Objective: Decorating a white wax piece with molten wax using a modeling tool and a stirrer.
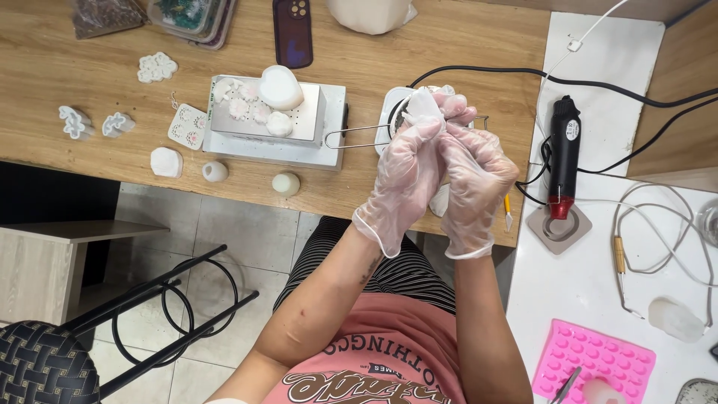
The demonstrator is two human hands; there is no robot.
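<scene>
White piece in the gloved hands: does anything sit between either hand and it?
Nothing visible does. The left hand and right hand, both in clear gloves, close together directly around the small white piece, whose top shows above the fingers; the rest is hidden inside the grip.

Both bare forearms reached up from the near edge and met at mid-scene. The left hand, in a thin clear disposable glove, pressed against the right hand, gloved alike; fingers of both were curled tightly together, knuckles facing the camera.
</scene>
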